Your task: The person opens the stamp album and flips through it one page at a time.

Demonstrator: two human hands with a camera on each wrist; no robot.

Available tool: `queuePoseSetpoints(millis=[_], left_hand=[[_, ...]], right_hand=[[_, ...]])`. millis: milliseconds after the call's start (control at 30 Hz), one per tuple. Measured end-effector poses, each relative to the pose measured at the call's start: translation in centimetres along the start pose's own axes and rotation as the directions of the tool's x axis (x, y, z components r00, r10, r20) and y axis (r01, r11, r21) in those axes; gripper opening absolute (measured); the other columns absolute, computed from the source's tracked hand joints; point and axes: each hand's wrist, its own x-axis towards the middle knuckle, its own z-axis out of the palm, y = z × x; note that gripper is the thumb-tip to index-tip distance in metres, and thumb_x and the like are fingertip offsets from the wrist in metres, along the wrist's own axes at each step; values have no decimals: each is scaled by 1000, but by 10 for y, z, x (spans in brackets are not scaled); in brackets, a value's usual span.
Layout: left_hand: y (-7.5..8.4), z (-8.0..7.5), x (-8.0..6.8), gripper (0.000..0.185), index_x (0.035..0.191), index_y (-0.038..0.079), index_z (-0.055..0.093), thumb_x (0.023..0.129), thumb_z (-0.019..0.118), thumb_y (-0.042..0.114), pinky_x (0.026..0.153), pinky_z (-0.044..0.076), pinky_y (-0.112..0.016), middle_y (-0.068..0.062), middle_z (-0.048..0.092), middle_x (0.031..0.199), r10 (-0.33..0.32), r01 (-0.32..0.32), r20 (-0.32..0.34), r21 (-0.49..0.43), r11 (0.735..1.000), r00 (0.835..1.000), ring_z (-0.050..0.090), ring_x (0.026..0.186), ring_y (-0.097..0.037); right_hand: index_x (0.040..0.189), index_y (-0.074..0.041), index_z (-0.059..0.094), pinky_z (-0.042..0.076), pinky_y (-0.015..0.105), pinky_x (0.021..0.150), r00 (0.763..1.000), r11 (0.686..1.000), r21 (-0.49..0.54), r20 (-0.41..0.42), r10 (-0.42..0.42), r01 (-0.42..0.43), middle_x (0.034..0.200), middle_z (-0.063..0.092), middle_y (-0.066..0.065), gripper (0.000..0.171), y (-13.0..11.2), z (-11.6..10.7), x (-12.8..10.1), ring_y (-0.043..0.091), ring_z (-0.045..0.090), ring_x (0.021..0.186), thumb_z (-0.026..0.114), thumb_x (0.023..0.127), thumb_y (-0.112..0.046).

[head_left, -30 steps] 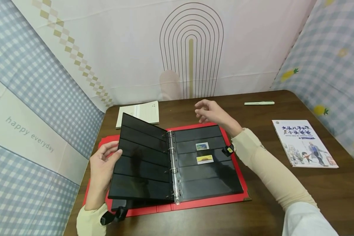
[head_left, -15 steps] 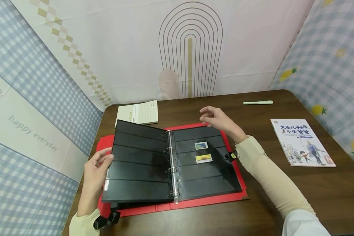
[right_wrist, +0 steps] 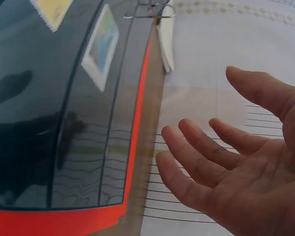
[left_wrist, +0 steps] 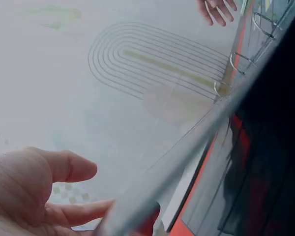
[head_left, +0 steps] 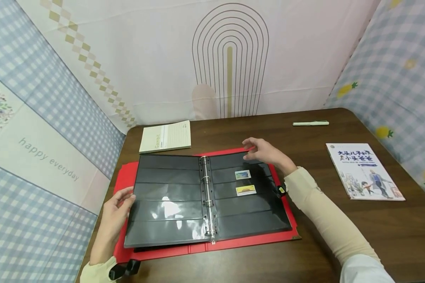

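The left hand (head_left: 115, 214) lies low with fingers loosely extended, thumb apart. The right hand (head_left: 265, 152) hovers ahead of its cream-sleeved forearm, palm open, fingers relaxed and slightly spread.

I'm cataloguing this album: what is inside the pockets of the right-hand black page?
Two stamps sit in the right page, one above the other, in its second and third strips. The other strips look empty, though the right hand covers part of the top one.
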Motion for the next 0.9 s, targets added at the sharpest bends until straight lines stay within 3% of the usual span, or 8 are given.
queuePoseSetpoints(millis=[67, 233, 467, 633, 733, 900], left_hand=[[-4, -1, 1, 39, 140, -5, 52, 105, 53, 10, 62, 47, -20, 0, 55, 111, -15, 15, 24, 28, 999, 1000, 54, 89, -3], [-12, 0, 4, 40, 139, -10, 51, 104, 52, 9, 63, 49, -21, -4, 57, 110, -54, 51, 55, 42, 998, 997, 55, 89, -3], [-19, 3, 6, 42, 141, -10, 48, 104, 52, 10, 64, 49, -23, -14, 57, 116, -103, 93, 76, 117, 989, 992, 51, 90, -7], [-20, 7, 6, 46, 142, -12, 45, 104, 54, 13, 69, 50, -25, -29, 53, 129, -90, 59, 116, 245, 968, 989, 58, 100, -27], [-19, 10, 7, 51, 144, -14, 42, 104, 57, 15, 82, 52, -35, -35, 51, 133, -87, 42, 133, 311, 949, 987, 58, 114, -43], [-20, 14, 8, 59, 144, -16, 38, 102, 61, 17, 94, 49, -54, -38, 47, 137, -100, 36, 149, 382, 924, 984, 53, 121, -49]], right_hand=[[145, 8, 43, 46, 57, 101, 1000, 999, -35, 8, 16, -15, 142, 48, 30, 60, 4, 0, 0, 45, 53, 126, 69, 93, -6], [146, 7, 43, 38, 59, 107, 999, 988, -148, 20, 41, -38, 147, 46, 28, 65, 13, 0, 0, 45, 45, 133, 74, 90, -6], [149, 12, 35, 33, 59, 111, 995, 941, -336, 60, 77, -53, 149, 41, 33, 79, 19, -1, -2, 46, 40, 136, 78, 84, -5], [151, 12, 29, 31, 57, 113, 986, 917, -392, 102, 129, -80, 154, 35, 32, 88, 19, 0, -3, 46, 34, 142, 82, 83, -8], [151, 13, 28, 30, 56, 114, 984, 906, -419, 121, 128, -67, 154, 33, 32, 92, 22, 2, -3, 45, 33, 142, 83, 81, -9], [150, 15, 28, 27, 55, 116, 982, 879, -475, 143, 122, -40, 156, 29, 35, 96, 27, 8, -4, 46, 28, 145, 85, 78, -11]])
